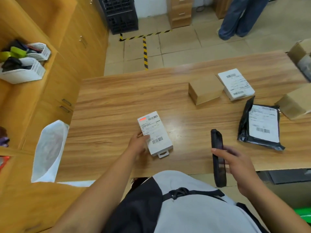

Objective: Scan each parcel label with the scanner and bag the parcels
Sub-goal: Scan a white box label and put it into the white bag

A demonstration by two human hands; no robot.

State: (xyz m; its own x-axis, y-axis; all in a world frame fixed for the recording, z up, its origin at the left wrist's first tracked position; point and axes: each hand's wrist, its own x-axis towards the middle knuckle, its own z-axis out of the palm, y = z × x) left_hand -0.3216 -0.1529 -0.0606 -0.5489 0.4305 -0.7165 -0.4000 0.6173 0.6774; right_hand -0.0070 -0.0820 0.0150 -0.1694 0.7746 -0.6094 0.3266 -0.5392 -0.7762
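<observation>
Wood-grain table point(109, 101), glossy. Left hand point(137, 145) fingers curled round flat white labelled box point(155, 133); right hand point(235, 160) grips slim black scanner point(218, 155).

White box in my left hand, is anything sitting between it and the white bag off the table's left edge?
Nothing visible does. The left hand grips the white box on the table, and only bare wood lies between it and the white bag beside the table's left edge. The right hand holds the scanner farther right.
</observation>
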